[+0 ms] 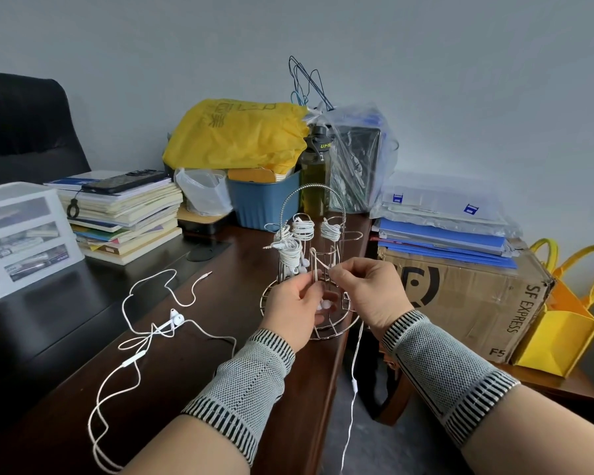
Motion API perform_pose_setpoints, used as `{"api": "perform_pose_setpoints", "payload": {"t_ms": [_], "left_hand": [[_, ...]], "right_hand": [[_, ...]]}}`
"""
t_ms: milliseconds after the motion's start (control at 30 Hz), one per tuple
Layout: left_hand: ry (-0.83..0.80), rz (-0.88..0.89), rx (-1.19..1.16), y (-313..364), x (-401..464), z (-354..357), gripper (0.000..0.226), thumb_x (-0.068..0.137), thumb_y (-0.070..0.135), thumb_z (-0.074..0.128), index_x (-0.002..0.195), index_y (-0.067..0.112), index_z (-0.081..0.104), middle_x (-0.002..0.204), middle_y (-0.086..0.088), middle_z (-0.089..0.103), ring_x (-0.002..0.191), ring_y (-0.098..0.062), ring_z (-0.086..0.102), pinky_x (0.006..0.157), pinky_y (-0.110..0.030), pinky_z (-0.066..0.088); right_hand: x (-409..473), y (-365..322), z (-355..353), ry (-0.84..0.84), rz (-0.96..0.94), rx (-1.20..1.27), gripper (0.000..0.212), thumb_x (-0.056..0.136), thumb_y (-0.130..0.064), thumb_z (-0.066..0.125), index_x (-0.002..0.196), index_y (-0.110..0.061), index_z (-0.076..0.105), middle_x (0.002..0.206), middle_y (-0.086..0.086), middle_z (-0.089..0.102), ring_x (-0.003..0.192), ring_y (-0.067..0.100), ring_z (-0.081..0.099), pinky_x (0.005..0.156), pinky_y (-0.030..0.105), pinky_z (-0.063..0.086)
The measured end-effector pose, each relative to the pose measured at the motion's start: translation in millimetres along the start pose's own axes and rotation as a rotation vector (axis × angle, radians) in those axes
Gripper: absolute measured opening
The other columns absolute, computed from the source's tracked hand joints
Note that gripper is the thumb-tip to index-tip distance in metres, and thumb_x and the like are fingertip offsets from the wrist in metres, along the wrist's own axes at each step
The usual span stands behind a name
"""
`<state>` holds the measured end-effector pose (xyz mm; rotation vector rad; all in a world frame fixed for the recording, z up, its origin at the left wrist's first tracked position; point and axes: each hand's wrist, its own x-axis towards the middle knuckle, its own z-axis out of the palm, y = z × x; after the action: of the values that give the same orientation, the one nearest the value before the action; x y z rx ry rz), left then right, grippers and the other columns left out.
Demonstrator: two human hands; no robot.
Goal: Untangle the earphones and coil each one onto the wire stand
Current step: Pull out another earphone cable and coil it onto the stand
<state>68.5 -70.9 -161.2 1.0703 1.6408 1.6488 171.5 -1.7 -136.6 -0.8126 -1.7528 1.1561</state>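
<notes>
A chrome wire stand sits near the right edge of the dark desk. Three of its arms carry coiled white earphones. My left hand grips an earphone's buds and cord at a front arm of the stand. Just to its right, my right hand pinches the same white cord, whose tail hangs off the desk edge toward the floor. Another white earphone lies loose and spread out on the desk to the left, buds near its middle.
Behind the stand are a blue bin, a yellow bag and an olive bottle. Stacked books with a phone and a white drawer unit stand at the left. A cardboard box and a yellow tote are at the right.
</notes>
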Motion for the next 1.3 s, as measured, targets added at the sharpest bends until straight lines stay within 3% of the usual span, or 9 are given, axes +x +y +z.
{"api": "perform_pose_setpoints", "payload": {"t_ms": [367, 467, 633, 733, 833, 933, 1100, 1167, 1300], "left_hand": [[0.015, -0.009, 0.022, 1.6, -3.3, 1.7, 0.017, 0.098, 0.013, 0.055, 0.094, 0.020, 0.070, 0.076, -0.003, 0.073, 0.064, -0.015, 0.071, 0.054, -0.021, 0.055], [0.029, 0.004, 0.066, 0.5, -1.2, 2.4, 0.017, 0.098, 0.012, 0.056, 0.095, 0.017, 0.072, 0.083, -0.009, 0.075, 0.071, -0.021, 0.073, 0.063, -0.033, 0.061], [0.042, 0.022, 0.163, -7.3, 5.0, 0.4, 0.021, 0.096, 0.017, 0.058, 0.083, 0.022, 0.074, 0.077, -0.004, 0.075, 0.073, -0.023, 0.073, 0.074, -0.047, 0.060], [0.040, 0.028, 0.402, -1.6, 4.6, -2.8, 0.020, 0.090, 0.029, 0.058, 0.081, 0.022, 0.073, 0.074, 0.002, 0.074, 0.073, -0.017, 0.071, 0.074, -0.038, 0.059], [0.102, 0.074, 0.805, 16.5, -1.4, -7.0, 0.027, 0.088, 0.037, 0.047, 0.083, 0.023, 0.069, 0.081, 0.003, 0.070, 0.079, -0.020, 0.065, 0.069, -0.030, 0.052], [0.186, 0.160, 0.964, 28.4, -4.8, -6.1, 0.032, 0.094, 0.031, 0.039, 0.078, 0.019, 0.064, 0.078, 0.000, 0.066, 0.075, -0.022, 0.059, 0.063, -0.029, 0.043], [0.236, 0.171, 0.577, 28.3, -3.8, -0.8, 0.028, 0.097, 0.028, 0.047, 0.085, 0.019, 0.071, 0.070, 0.000, 0.069, 0.062, -0.013, 0.067, 0.065, -0.029, 0.056], [0.256, 0.104, 0.330, 28.7, -1.5, 4.5, 0.021, 0.096, 0.024, 0.054, 0.094, 0.016, 0.073, 0.061, 0.002, 0.066, 0.046, -0.003, 0.060, 0.058, -0.024, 0.055], [0.307, 0.020, 0.041, 25.1, 6.3, 13.8, 0.013, 0.091, 0.017, 0.064, 0.099, 0.016, 0.074, 0.047, 0.003, 0.059, 0.040, -0.007, 0.051, 0.049, -0.027, 0.048]], "right_hand": [[-2.2, 2.2, 7.2, -0.062, -0.006, 0.017, 0.015, 0.087, -0.017, 0.070, 0.072, -0.017, 0.074, 0.070, 0.003, 0.072, 0.062, 0.011, 0.065, 0.062, 0.030, 0.056], [-2.0, 3.7, 11.6, -0.071, 0.021, 0.058, 0.017, 0.086, -0.016, 0.071, 0.069, -0.020, 0.074, 0.071, 0.006, 0.073, 0.066, 0.020, 0.067, 0.067, 0.042, 0.059], [-0.7, 3.6, 14.6, -0.052, 0.043, 0.068, 0.017, 0.085, -0.015, 0.071, 0.068, -0.014, 0.071, 0.072, 0.014, 0.071, 0.060, 0.021, 0.063, 0.061, 0.038, 0.058], [-0.8, 2.7, 14.9, -0.055, 0.064, 0.082, 0.017, 0.086, -0.013, 0.070, 0.069, -0.011, 0.069, 0.071, 0.020, 0.070, 0.056, 0.025, 0.061, 0.055, 0.034, 0.055], [-1.2, 1.0, 11.8, -0.065, 0.051, 0.073, 0.020, 0.086, -0.013, 0.070, 0.066, -0.014, 0.067, 0.054, 0.001, 0.064, 0.049, 0.010, 0.058, 0.050, 0.025, 0.050], [-2.2, -0.8, 9.6, -0.097, 0.070, 0.103, 0.019, 0.089, -0.012, 0.067, 0.070, -0.010, 0.067, 0.043, -0.009, 0.056, 0.038, 0.000, 0.049, 0.041, 0.015, 0.041], [-3.6, 0.5, 8.3, -0.101, 0.052, 0.093, 0.020, 0.090, -0.015, 0.066, 0.074, -0.003, 0.068, 0.044, -0.009, 0.056, 0.037, -0.001, 0.047, 0.041, 0.013, 0.037], [-4.1, 0.7, 7.6, -0.111, 0.052, 0.111, 0.021, 0.090, -0.016, 0.066, 0.076, 0.000, 0.068, 0.050, -0.004, 0.059, 0.039, 0.000, 0.049, 0.042, 0.013, 0.039], [-3.7, 0.0, 7.9, -0.120, 0.084, 0.190, 0.022, 0.090, -0.014, 0.066, 0.079, 0.005, 0.066, 0.058, 0.007, 0.063, 0.044, 0.009, 0.056, 0.046, 0.020, 0.047]]}}
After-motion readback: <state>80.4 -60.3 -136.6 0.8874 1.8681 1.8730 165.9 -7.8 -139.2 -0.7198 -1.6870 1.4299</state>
